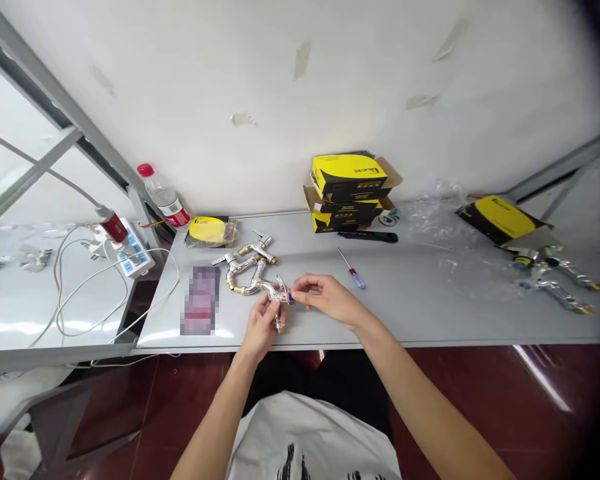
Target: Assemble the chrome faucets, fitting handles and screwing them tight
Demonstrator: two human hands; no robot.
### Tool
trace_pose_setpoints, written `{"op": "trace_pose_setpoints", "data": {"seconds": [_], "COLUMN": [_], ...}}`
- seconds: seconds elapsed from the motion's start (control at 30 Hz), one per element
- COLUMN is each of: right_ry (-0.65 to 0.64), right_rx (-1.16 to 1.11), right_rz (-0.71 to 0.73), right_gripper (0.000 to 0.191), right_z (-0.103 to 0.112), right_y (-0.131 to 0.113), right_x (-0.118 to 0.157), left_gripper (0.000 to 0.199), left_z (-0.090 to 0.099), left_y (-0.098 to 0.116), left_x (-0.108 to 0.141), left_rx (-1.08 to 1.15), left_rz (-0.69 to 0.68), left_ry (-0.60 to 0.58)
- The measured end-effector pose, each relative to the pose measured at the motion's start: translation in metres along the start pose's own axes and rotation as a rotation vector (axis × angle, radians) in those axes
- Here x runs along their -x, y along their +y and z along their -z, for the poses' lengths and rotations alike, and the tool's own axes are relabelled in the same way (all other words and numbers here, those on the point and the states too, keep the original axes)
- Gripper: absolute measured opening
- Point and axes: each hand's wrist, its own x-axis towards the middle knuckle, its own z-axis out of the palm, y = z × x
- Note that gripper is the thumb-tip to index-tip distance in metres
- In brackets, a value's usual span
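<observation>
My left hand [263,323] is closed around a chrome faucet [279,293] with a brass-coloured threaded end, just above the table's front part. At the faucet's right end, the fingers of my right hand [325,297] pinch a small blue and reddish ring-like piece [291,297], which touches the faucet or sits right against it. Its exact kind is too small to make out. Left of my hands, several more chrome faucets [233,267] with brass ends lie close together on the table. A screwdriver [353,269] with a clear purple handle rests to the right.
Yellow and black boxes [349,179] are stacked by the wall, with a black utility knife [369,237] in front. Another box [503,220], plastic wrap and faucets [555,280] lie far right. At left are a bottle [166,200], a power strip [134,250], cables and a pixelated rectangle [201,300].
</observation>
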Motion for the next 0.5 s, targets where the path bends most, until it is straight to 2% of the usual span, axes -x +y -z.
{"op": "trace_pose_setpoints", "data": {"seconds": [0.17, 0.37, 0.5], "right_ry": [-0.014, -0.126, -0.159], "right_rx": [-0.087, -0.271, -0.215], "right_rz": [-0.079, -0.126, -0.112], "right_gripper": [0.038, 0.047, 0.048], "right_z": [-0.0003, 0.0005, -0.0024], "right_y": [0.0064, 0.0092, 0.0075], "right_x": [-0.0017, -0.0036, -0.003], "left_gripper": [0.045, 0.044, 0.04], "left_z": [0.0009, 0.0018, 0.0025], "left_y": [0.0, -0.0004, -0.0009], "left_x": [0.0009, 0.0016, 0.0025], "left_rx": [-0.007, -0.031, -0.025], "left_rz": [-0.007, -0.002, -0.009], "left_ry": [-0.015, -0.036, -0.045]}}
